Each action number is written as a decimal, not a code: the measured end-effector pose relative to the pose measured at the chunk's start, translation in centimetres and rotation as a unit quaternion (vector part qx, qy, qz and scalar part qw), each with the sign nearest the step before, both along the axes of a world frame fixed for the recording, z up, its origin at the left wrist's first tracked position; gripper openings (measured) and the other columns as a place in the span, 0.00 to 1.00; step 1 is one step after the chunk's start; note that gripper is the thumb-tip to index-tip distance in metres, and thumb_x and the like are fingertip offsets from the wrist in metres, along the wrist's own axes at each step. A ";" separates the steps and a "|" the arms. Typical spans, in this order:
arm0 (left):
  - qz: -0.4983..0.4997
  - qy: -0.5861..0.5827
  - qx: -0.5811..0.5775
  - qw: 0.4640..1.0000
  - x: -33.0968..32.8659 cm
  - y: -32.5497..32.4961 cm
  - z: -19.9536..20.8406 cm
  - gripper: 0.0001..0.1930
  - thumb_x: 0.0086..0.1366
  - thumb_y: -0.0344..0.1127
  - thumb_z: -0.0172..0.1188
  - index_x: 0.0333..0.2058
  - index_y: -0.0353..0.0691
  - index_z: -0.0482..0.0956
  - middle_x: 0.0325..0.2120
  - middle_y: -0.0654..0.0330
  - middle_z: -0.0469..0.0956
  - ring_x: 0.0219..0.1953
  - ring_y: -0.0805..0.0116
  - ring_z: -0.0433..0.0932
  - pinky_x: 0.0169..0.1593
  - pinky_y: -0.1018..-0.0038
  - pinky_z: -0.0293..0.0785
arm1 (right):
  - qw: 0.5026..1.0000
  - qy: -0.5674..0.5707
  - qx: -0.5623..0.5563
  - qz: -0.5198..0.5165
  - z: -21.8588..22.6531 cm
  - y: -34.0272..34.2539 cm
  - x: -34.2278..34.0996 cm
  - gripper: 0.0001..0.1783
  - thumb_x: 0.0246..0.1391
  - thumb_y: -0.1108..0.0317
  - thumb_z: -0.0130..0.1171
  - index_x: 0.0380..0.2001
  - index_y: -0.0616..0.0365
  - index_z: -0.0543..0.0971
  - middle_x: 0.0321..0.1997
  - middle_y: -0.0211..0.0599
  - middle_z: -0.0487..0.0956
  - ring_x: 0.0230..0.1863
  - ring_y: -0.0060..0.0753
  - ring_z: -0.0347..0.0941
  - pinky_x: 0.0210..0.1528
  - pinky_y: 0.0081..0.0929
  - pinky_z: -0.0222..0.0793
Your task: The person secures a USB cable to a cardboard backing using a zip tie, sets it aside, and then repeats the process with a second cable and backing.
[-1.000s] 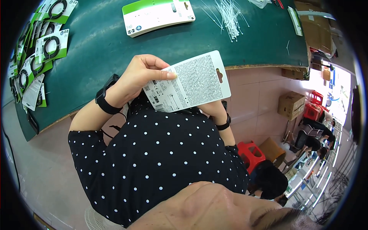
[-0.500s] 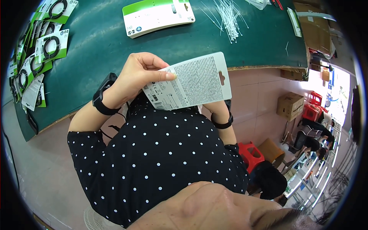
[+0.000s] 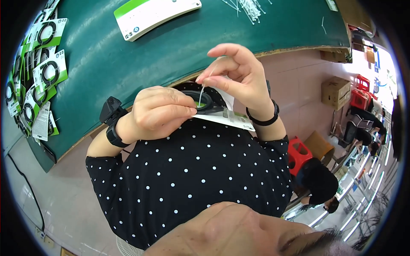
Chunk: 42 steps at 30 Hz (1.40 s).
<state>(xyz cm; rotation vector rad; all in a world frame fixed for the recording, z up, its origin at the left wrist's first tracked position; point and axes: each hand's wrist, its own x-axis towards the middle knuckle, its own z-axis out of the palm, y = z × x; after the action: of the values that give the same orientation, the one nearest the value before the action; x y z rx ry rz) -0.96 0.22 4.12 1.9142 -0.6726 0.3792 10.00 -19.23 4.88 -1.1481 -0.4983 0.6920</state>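
Note:
A white backing card (image 3: 235, 121) is gripped near its left end by my left hand (image 3: 161, 111), whose fingers are closed on it. The card is tilted close to edge-on, held just in front of my body. On its far side lies a coiled black cable (image 3: 206, 99), partly hidden by my left fingers. My right hand (image 3: 245, 79) is raised at the card's right, thumb and index finger pinching a thin white cable tie (image 3: 201, 94). That tie runs down into the coil beside my left fingertips.
On the green table (image 3: 158, 51) a stack of white and green cards (image 3: 160, 16) lies ahead, with loose white cable ties (image 3: 251, 9) to its right. Carded black cables (image 3: 45, 72) pile up at the left. Red stools (image 3: 299, 155) and a cardboard box (image 3: 335, 92) stand right.
The card has turned from its printed back facing up to a steep tilt, showing the coil. My right hand came out from beneath it and rose with the tie. The view shifted slightly.

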 end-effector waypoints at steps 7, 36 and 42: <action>0.018 -0.063 0.076 0.995 -0.1 0.1 -1.0 0.09 0.46 0.21 0.66 0.29 0.34 0.80 0.30 0.55 0.82 0.31 0.61 0.82 0.34 0.72 0.77 | 0.942 -0.329 0.023 0.065 -1.5 -1.0 0.6 0.10 0.44 0.84 0.63 0.33 0.64 0.80 0.34 0.39 0.82 0.29 0.30 0.77 0.29 0.22 0.70; 0.015 -0.027 0.105 0.994 -0.2 -0.2 -1.4 0.10 0.45 0.22 0.66 0.29 0.34 0.78 0.32 0.53 0.82 0.32 0.60 0.82 0.35 0.70 0.78 | 0.804 -0.584 -0.052 0.099 -1.9 -1.7 0.6 0.11 0.37 0.72 0.63 0.29 0.62 0.80 0.33 0.35 0.79 0.26 0.30 0.73 0.22 0.23 0.66; 0.017 -0.031 0.100 0.994 -0.1 -0.2 -1.5 0.10 0.44 0.21 0.66 0.28 0.34 0.79 0.31 0.53 0.82 0.32 0.60 0.82 0.34 0.71 0.78 | 0.813 -0.572 -0.027 0.106 -2.3 -1.2 0.7 0.11 0.38 0.72 0.62 0.30 0.62 0.80 0.33 0.35 0.79 0.27 0.30 0.73 0.22 0.23 0.66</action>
<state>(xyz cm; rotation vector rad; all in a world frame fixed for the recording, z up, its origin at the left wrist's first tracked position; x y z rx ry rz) -1.05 0.04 2.64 2.1122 -0.7431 0.4064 10.74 -20.47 2.58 -1.5071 -1.6550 0.1079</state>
